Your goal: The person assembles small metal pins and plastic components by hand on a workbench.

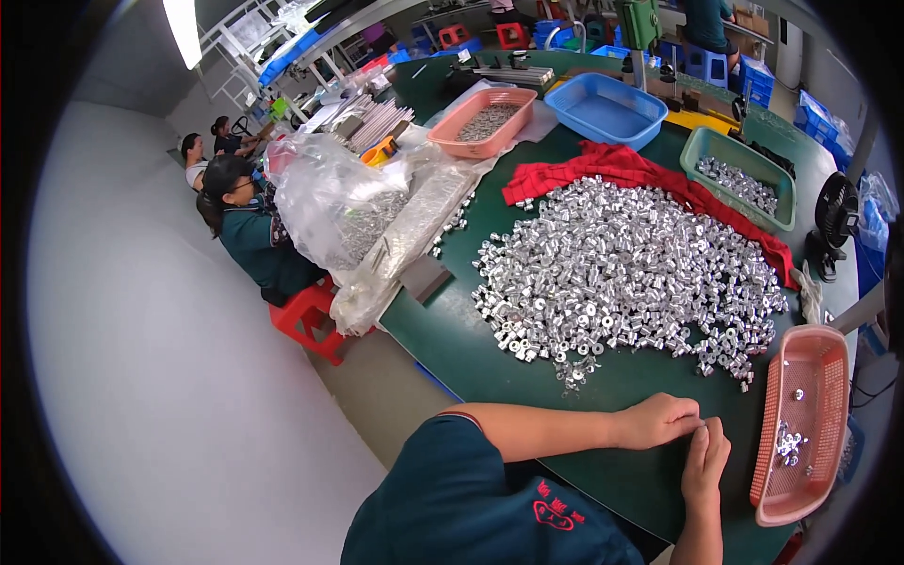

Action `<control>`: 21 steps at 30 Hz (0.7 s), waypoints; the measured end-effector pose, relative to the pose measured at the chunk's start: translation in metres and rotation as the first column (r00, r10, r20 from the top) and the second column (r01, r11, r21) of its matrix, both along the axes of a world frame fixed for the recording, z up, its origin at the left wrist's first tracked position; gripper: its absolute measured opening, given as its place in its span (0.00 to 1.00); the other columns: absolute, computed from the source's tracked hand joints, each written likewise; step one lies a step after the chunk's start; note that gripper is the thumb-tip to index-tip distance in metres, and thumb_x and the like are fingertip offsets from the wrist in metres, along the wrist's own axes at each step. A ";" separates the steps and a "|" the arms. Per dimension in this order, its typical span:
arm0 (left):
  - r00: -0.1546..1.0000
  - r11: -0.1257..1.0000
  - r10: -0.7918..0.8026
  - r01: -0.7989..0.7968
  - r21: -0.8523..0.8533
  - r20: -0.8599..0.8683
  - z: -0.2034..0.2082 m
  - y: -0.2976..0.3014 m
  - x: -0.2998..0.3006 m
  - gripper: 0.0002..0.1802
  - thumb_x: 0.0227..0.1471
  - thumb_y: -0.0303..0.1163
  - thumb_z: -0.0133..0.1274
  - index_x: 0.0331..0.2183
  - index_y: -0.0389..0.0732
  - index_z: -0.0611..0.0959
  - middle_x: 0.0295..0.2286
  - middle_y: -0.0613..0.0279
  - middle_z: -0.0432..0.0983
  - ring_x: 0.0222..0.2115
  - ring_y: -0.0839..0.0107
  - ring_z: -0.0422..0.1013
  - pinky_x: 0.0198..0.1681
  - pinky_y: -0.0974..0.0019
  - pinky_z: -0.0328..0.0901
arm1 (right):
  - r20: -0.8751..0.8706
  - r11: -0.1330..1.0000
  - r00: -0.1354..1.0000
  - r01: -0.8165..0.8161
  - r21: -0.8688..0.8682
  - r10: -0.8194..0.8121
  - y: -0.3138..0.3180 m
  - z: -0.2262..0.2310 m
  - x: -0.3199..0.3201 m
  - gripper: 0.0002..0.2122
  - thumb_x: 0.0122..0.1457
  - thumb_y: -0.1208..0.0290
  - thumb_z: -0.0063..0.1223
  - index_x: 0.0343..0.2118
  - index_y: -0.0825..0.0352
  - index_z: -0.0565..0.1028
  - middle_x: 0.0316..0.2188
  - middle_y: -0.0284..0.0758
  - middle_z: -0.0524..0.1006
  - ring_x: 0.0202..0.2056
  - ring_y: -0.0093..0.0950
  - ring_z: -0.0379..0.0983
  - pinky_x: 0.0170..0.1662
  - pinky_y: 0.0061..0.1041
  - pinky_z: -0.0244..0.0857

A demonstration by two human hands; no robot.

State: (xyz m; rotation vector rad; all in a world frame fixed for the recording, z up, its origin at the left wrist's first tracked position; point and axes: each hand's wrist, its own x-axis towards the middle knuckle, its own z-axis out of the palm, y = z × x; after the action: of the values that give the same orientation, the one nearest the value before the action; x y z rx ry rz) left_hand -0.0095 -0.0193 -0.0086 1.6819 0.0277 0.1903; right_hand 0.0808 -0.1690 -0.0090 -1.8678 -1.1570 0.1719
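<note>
My left hand (657,421) and my right hand (706,460) meet over the green table near its front edge. Both are closed, with fingertips pinched together at one spot. Whatever lies between them is too small and covered to make out. Beyond the hands spreads a wide heap of small, shiny silver metal parts (621,273), short and round, some showing a centre hole. Right of my right hand stands a pink perforated plastic basket (767,452) with a few of these silver parts (789,444) on its bottom.
A red cloth (603,165) borders the heap's far side. Behind it stand a blue basin (607,110), a pink basin (482,141) and a green basin (782,221) with parts. A small black fan (833,221) is at the right edge. At left, a co-worker (250,226) sits by plastic bags (330,198).
</note>
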 end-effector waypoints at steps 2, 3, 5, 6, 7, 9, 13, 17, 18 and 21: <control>0.997 0.991 0.017 -0.026 0.128 0.077 -0.003 -0.003 0.002 0.11 0.57 0.35 0.48 0.31 0.36 0.73 0.21 0.54 0.71 0.22 0.61 0.69 0.27 0.62 0.63 | -0.143 1.000 0.990 -0.005 -0.011 0.003 -0.004 0.001 0.001 0.15 0.64 0.65 0.37 0.22 0.69 0.64 0.13 0.38 0.64 0.14 0.31 0.60 0.19 0.30 0.53; 0.988 0.974 0.026 -0.060 0.220 0.151 -0.003 -0.007 0.003 0.09 0.54 0.33 0.50 0.33 0.36 0.72 0.24 0.52 0.71 0.26 0.56 0.69 0.29 0.59 0.63 | -0.297 0.999 0.955 0.013 -0.041 -0.024 -0.007 0.002 0.002 0.17 0.65 0.63 0.36 0.22 0.68 0.64 0.12 0.35 0.63 0.14 0.26 0.58 0.18 0.28 0.51; 0.957 0.922 0.014 -0.124 0.367 0.288 -0.004 -0.009 0.005 0.12 0.50 0.30 0.53 0.36 0.36 0.71 0.29 0.50 0.71 0.31 0.50 0.69 0.33 0.55 0.63 | -0.488 0.998 0.872 0.022 -0.066 -0.052 -0.009 0.008 0.002 0.18 0.66 0.60 0.36 0.22 0.67 0.63 0.11 0.30 0.62 0.14 0.18 0.57 0.17 0.22 0.50; 0.939 0.894 -0.006 -0.150 0.422 0.345 -0.003 -0.005 0.005 0.14 0.48 0.28 0.54 0.37 0.36 0.70 0.30 0.51 0.70 0.32 0.49 0.68 0.35 0.54 0.63 | -0.535 0.998 0.843 0.020 -0.063 -0.050 -0.004 0.013 0.000 0.18 0.66 0.60 0.37 0.21 0.67 0.63 0.11 0.27 0.61 0.14 0.16 0.57 0.16 0.20 0.49; 0.930 0.886 0.014 -0.182 0.426 0.368 0.003 -0.001 0.003 0.14 0.47 0.27 0.54 0.37 0.36 0.71 0.30 0.51 0.71 0.32 0.50 0.69 0.34 0.55 0.64 | -0.564 0.997 0.824 0.002 -0.075 -0.044 0.000 0.018 0.001 0.17 0.65 0.62 0.38 0.21 0.67 0.63 0.11 0.29 0.63 0.14 0.17 0.58 0.16 0.21 0.51; 0.950 0.838 0.062 -0.216 0.500 0.307 0.007 0.007 -0.002 0.13 0.48 0.27 0.55 0.37 0.36 0.72 0.30 0.52 0.72 0.30 0.51 0.70 0.31 0.56 0.65 | -0.523 0.998 0.851 0.010 -0.068 -0.044 0.005 0.017 0.003 0.16 0.63 0.65 0.42 0.21 0.68 0.64 0.12 0.34 0.66 0.13 0.23 0.61 0.17 0.25 0.55; 0.986 0.925 0.164 -0.149 0.351 -0.013 0.019 0.014 -0.001 0.10 0.56 0.33 0.49 0.36 0.36 0.74 0.25 0.55 0.72 0.25 0.66 0.70 0.29 0.66 0.64 | -0.100 0.986 0.983 0.159 0.048 -0.154 0.015 0.014 0.005 0.12 0.57 0.69 0.50 0.20 0.68 0.66 0.15 0.41 0.71 0.16 0.40 0.68 0.19 0.34 0.61; 0.964 0.987 -0.009 -0.034 -0.157 -0.267 0.024 0.029 0.012 0.17 0.61 0.38 0.41 0.25 0.37 0.72 0.19 0.71 0.63 0.19 0.83 0.57 0.22 0.77 0.54 | 0.171 0.949 0.950 0.223 0.222 -0.263 0.006 0.016 0.013 0.11 0.55 0.69 0.52 0.20 0.65 0.66 0.13 0.41 0.70 0.17 0.40 0.70 0.19 0.36 0.61; 0.957 0.982 -0.030 -0.025 -0.185 -0.287 0.025 0.033 0.016 0.18 0.61 0.38 0.41 0.25 0.37 0.72 0.19 0.70 0.64 0.19 0.83 0.58 0.23 0.77 0.55 | 0.176 0.941 0.940 0.248 0.230 -0.291 0.004 0.015 0.015 0.11 0.55 0.69 0.52 0.20 0.65 0.66 0.13 0.41 0.70 0.17 0.40 0.70 0.19 0.36 0.61; 0.955 0.991 -0.040 -0.001 -0.135 -0.294 0.058 0.029 0.041 0.15 0.61 0.38 0.42 0.27 0.37 0.73 0.20 0.70 0.65 0.19 0.84 0.58 0.22 0.77 0.55 | 0.208 0.963 0.941 0.255 0.090 -0.268 0.003 0.012 0.016 0.12 0.56 0.65 0.51 0.20 0.65 0.65 0.13 0.40 0.71 0.17 0.40 0.70 0.19 0.37 0.63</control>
State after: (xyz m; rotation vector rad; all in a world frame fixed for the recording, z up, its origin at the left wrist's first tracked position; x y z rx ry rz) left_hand 0.0318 0.0100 0.0496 1.5630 0.2439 -0.0795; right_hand 0.0968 -0.1660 0.0029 -2.0004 -1.0312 -0.2226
